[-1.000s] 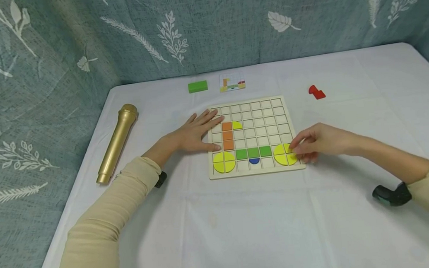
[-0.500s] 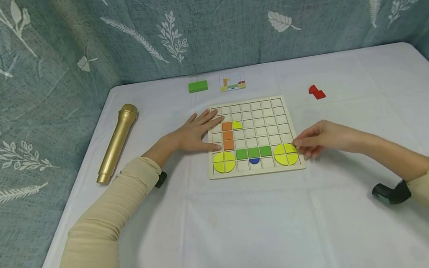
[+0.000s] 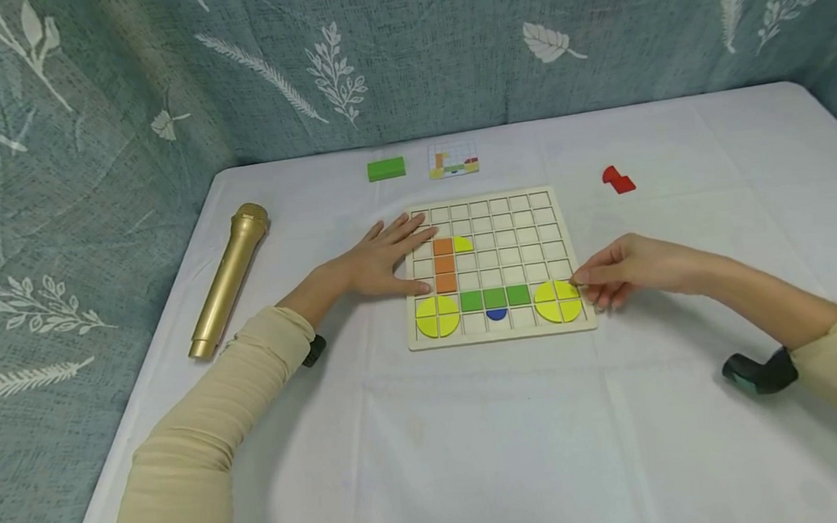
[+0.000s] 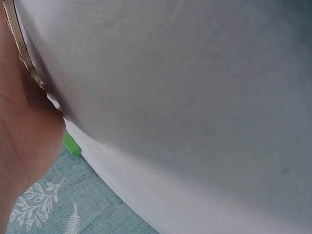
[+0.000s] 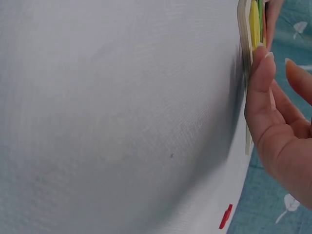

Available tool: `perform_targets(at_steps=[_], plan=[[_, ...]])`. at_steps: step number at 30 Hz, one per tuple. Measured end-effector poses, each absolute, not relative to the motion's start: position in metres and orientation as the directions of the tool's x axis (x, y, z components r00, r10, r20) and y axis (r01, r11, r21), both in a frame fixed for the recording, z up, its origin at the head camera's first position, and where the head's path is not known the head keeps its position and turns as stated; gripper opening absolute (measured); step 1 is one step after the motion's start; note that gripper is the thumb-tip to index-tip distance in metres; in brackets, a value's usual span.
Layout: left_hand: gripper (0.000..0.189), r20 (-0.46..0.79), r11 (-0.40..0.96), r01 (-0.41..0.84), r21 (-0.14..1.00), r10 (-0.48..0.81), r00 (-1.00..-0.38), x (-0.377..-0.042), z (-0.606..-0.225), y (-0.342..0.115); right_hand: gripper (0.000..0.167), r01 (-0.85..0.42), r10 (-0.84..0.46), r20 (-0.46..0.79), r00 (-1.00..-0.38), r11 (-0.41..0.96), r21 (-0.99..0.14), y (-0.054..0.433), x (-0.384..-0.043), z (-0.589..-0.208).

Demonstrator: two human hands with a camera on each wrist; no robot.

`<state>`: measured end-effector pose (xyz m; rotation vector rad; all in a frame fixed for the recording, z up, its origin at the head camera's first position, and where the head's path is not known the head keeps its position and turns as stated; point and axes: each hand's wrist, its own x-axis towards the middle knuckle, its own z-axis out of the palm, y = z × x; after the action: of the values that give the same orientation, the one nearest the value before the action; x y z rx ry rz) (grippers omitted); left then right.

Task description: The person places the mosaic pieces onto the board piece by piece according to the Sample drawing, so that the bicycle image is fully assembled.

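Observation:
A pale wooden grid board (image 3: pixel 530 254) lies on the table, bearing orange squares (image 3: pixel 445 266), green squares (image 3: pixel 494 297), a blue half-round piece (image 3: pixel 497 314), a yellow quarter piece (image 3: pixel 463 244) and two yellow circles made of quarters. My left hand (image 3: pixel 382 264) rests with fingers spread over the board's left edge. At the right edge, my right hand (image 3: pixel 626 267) has its fingertips by the right yellow circle (image 3: pixel 557 301). In the right wrist view its thumb (image 5: pixel 261 73) touches the board's rim, with the index finger apart from it and nothing held between them.
Two red pieces (image 3: pixel 618 180) lie right of the board. Behind it are a green block (image 3: pixel 386 169) and a pattern card (image 3: pixel 453 161). A gold microphone (image 3: pixel 230 279) lies at the left. A patterned curtain (image 3: pixel 433 58) borders the white-covered table.
The right hand has drawn back slightly to the right, off the right yellow circle to its edge. The left hand and the pieces stay where they were.

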<state>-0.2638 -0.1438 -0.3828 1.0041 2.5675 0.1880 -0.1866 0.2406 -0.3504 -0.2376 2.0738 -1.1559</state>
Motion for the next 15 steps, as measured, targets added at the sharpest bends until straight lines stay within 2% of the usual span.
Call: perform_targets(at_steps=[9, 15], plan=[[0.093, -0.303, 0.735, 0.625, 0.265, 0.678, -0.669, -0.264, -0.381, -0.144, 0.049, 0.274, -0.492, -0.524, -0.695, 0.492, -0.826, 0.255, -0.199, -0.354], [0.093, -0.312, 0.739, 0.622, 0.261, 0.674, -0.67, -0.263, -0.38, -0.143, 0.055, 0.318, -0.437, -0.505, -0.744, 0.433, -0.843, 0.277, -0.216, -0.359]])
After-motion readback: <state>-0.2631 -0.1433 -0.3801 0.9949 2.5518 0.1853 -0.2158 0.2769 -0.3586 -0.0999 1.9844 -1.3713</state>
